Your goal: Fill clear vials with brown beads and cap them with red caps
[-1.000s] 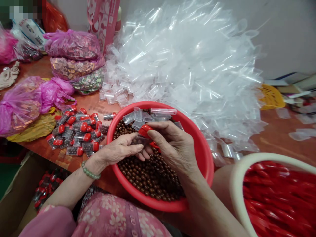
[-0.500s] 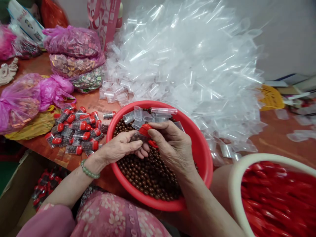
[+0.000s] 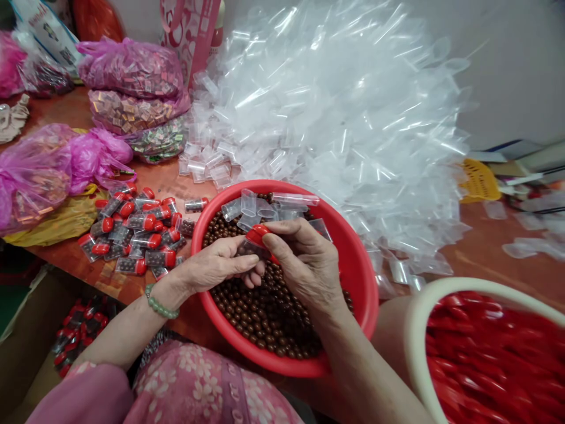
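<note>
Over a red basin [image 3: 366, 294] of brown beads [image 3: 260, 324], my left hand [image 3: 225, 262] is closed round a clear plastic tube [image 3: 247, 249] with dark beads inside. My right hand [image 3: 304, 259] pinches a red cap [image 3: 258, 234] at the tube's open end. The cap touches the tube; whether it is fully seated I cannot tell. More red shows under the right fingers, mostly hidden. Several empty clear tubes [image 3: 248, 203] lie on the beads at the basin's far side.
A large heap of clear tubes [image 3: 335, 118] rises behind the basin. Filled, red-capped tubes [image 3: 141, 222] are piled on the left. A white bucket [image 3: 417, 330] holds red caps [image 3: 489, 347] at the right. Pink bags [image 3: 132, 70] stand at the back left; a carton [image 3: 26, 330] sits below.
My right hand has shifted slightly left, bringing the red cap closer against the tube. The left hand stays nearly in place. The camera view has turned slightly.
</note>
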`<action>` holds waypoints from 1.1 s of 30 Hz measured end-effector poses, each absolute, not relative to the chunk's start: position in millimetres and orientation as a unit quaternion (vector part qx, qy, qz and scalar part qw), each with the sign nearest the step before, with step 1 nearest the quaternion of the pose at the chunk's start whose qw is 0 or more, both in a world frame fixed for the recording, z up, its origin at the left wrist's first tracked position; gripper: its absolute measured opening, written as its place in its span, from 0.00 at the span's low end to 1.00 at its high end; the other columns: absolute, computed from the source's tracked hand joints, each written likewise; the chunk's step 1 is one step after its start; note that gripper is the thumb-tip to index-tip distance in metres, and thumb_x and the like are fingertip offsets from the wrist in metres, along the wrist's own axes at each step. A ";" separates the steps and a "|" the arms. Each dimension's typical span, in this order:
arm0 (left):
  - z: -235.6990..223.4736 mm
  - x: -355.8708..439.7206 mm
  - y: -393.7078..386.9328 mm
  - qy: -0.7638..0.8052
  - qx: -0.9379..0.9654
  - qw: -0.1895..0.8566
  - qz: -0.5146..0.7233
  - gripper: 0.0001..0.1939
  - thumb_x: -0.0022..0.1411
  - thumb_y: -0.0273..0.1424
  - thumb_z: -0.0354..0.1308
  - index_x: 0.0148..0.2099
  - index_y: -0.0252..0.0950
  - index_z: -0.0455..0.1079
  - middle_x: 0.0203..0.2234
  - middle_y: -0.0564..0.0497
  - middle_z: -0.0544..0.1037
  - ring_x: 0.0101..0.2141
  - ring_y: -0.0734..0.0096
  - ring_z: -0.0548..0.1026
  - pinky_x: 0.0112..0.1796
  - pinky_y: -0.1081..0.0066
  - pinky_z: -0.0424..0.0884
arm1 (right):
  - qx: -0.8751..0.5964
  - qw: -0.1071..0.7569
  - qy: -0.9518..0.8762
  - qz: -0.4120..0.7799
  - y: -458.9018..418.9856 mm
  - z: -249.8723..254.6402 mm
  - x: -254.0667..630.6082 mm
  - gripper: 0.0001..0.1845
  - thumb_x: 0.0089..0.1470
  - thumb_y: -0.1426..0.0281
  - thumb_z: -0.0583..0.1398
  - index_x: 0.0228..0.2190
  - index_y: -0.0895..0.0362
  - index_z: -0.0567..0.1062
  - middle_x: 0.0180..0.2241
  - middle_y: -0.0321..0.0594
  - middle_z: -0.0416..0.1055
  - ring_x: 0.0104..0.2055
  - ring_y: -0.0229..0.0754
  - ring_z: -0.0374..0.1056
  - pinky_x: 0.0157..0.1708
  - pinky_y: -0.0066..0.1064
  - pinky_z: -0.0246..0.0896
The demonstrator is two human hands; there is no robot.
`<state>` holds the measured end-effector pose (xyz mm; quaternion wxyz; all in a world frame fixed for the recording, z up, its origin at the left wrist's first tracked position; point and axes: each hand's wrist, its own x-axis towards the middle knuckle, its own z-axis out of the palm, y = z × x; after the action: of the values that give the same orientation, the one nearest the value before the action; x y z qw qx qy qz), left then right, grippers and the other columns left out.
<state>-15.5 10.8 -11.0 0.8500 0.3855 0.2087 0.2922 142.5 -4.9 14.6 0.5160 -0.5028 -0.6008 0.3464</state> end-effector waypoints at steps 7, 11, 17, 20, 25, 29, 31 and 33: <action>-7.1 -14.9 10.6 0.220 0.413 0.836 0.286 0.21 0.56 0.45 0.65 0.36 0.31 0.67 0.29 0.52 0.71 0.27 0.80 0.71 0.31 0.76 0.69 | -0.498 0.484 -0.648 0.313 -5.7 14.0 154.0 0.03 0.57 0.68 0.61 0.35 0.52 0.74 0.30 0.34 0.74 0.29 0.37 0.72 0.30 0.30 0.70; -5.5 -14.9 10.7 0.226 0.430 0.829 0.278 0.22 0.55 0.47 0.63 0.35 0.31 0.67 0.28 0.52 0.70 0.26 0.80 0.70 0.30 0.76 0.67 | -0.501 0.462 -0.663 0.310 -4.9 14.1 156.0 0.02 0.57 0.68 0.61 0.35 0.52 0.74 0.29 0.34 0.74 0.29 0.38 0.72 0.30 0.31 0.71; -5.0 -14.4 10.4 0.248 0.454 0.817 0.255 0.22 0.55 0.48 0.63 0.36 0.33 0.65 0.27 0.54 0.70 0.25 0.80 0.68 0.29 0.74 0.65 | -0.482 0.397 -0.729 0.281 -5.3 20.9 162.6 0.04 0.59 0.69 0.58 0.35 0.52 0.74 0.31 0.36 0.77 0.31 0.40 0.73 0.33 0.32 0.71; -7.9 -13.6 11.7 0.230 0.427 0.833 0.266 0.22 0.54 0.47 0.64 0.36 0.33 0.65 0.26 0.54 0.70 0.25 0.79 0.67 0.29 0.74 0.64 | -0.472 0.348 -0.769 0.256 -7.8 23.5 164.6 0.09 0.60 0.64 0.59 0.42 0.51 0.73 0.37 0.39 0.77 0.37 0.44 0.75 0.38 0.36 0.71; -11.0 -12.1 13.9 0.230 0.397 0.838 0.296 0.21 0.52 0.45 0.67 0.32 0.31 0.68 0.26 0.52 0.70 0.28 0.77 0.68 0.32 0.74 0.63 | -0.458 0.289 -0.831 0.128 -11.6 16.4 155.8 0.38 0.47 0.50 0.66 0.52 0.56 0.63 0.43 0.49 0.73 0.42 0.53 0.72 0.39 0.42 0.70; -12.2 -10.6 12.8 0.223 0.359 0.854 0.304 0.21 0.50 0.44 0.69 0.31 0.31 0.68 0.26 0.52 0.71 0.29 0.76 0.69 0.35 0.72 0.64 | -0.441 0.273 -0.855 0.009 -9.8 8.2 146.5 0.37 0.51 0.57 0.63 0.56 0.60 0.58 0.41 0.52 0.72 0.40 0.55 0.70 0.37 0.46 0.68; -13.4 -10.0 12.3 0.216 0.351 0.858 0.306 0.21 0.49 0.43 0.70 0.32 0.31 0.69 0.26 0.52 0.71 0.29 0.76 0.69 0.35 0.72 0.64 | -0.421 0.281 -0.862 -0.037 -7.7 5.9 144.3 0.35 0.51 0.62 0.61 0.57 0.61 0.58 0.40 0.53 0.72 0.38 0.54 0.70 0.36 0.45 0.67; -14.5 -9.9 12.3 0.208 0.344 0.863 0.306 0.21 0.49 0.43 0.70 0.32 0.31 0.69 0.26 0.53 0.72 0.29 0.77 0.69 0.34 0.73 0.64 | -0.401 0.293 -0.865 -0.073 -5.5 4.6 143.5 0.35 0.50 0.63 0.60 0.56 0.62 0.59 0.39 0.53 0.73 0.38 0.53 0.71 0.36 0.43 0.67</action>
<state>-9.9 12.3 -14.5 0.8631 0.3439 0.2079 0.3059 143.5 -5.5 4.6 0.2930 -0.4008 -0.8650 -0.0727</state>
